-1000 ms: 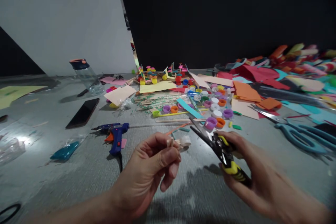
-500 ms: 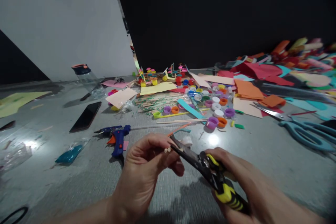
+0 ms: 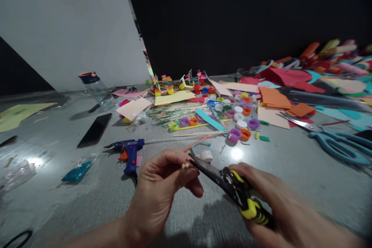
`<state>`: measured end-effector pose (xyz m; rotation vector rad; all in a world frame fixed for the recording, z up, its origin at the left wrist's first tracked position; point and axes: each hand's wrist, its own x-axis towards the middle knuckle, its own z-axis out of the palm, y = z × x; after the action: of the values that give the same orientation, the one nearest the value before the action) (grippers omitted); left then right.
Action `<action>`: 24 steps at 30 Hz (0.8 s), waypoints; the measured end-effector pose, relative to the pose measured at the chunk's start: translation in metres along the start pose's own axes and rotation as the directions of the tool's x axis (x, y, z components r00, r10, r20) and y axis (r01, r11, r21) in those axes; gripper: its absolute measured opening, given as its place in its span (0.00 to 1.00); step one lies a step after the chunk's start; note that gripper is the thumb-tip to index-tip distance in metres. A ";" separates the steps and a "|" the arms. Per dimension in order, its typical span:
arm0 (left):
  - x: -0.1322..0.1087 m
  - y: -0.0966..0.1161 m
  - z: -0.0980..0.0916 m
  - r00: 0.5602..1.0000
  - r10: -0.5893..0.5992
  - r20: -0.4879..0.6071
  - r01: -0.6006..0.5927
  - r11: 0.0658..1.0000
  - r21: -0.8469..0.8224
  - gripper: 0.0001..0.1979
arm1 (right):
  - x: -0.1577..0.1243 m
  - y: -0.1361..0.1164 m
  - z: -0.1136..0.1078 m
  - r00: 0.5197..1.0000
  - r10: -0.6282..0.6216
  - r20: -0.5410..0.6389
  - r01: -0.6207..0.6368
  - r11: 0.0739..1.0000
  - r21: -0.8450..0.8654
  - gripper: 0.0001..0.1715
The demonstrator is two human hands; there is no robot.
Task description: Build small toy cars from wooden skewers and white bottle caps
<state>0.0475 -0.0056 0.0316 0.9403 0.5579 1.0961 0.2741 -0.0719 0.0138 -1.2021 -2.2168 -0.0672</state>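
While the left hand [image 3: 161,186] pinches probably wooden sticks [image 3: 185,166], the right hand [image 3: 270,199], gripping yellow-and-black snips [image 3: 229,182], should spare those fingertips [image 3: 190,176].

1 head-worn view: taken from above the table [image 3: 95,205], directed forward and slightly down. The left hand [image 3: 165,186] and right hand [image 3: 270,197] are framed close, at lower centre and lower right; dark panel [image 3: 247,19], farther off, upper right.
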 end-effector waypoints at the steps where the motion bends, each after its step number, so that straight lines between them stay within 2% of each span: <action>1: 0.000 0.000 0.000 1.000 -0.005 -0.004 0.005 1.000 0.008 0.04 | -0.001 0.001 0.000 1.000 0.005 -0.004 -0.005 1.000 -0.021 0.31; 4: 0.000 -0.001 0.000 1.000 -0.015 -0.018 0.015 1.000 0.023 0.04 | -0.002 0.002 0.000 0.999 0.045 0.001 -0.045 0.999 -0.023 0.30; 8: 0.001 0.000 0.001 0.999 0.000 -0.035 0.001 1.000 0.032 0.04 | 0.000 0.001 -0.001 0.996 0.084 0.041 -0.086 0.996 0.038 0.33; 15: 0.000 -0.002 -0.002 1.000 0.011 -0.022 -0.010 0.997 0.071 0.04 | -0.002 0.002 -0.001 0.996 0.047 0.076 -0.048 0.999 0.010 0.35; 21: -0.001 -0.002 -0.004 0.999 -0.028 -0.030 0.031 0.996 0.088 0.04 | 0.002 -0.001 0.000 0.999 0.041 0.028 -0.041 0.999 0.024 0.27; 24: -0.003 -0.002 -0.003 0.997 -0.057 -0.051 0.061 0.993 0.097 0.04 | -0.001 -0.001 0.003 0.996 0.075 0.054 -0.077 0.996 0.043 0.23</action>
<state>0.0450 -0.0074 0.0285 0.9786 0.6808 1.0481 0.2725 -0.0718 0.0113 -1.2756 -2.2029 0.0460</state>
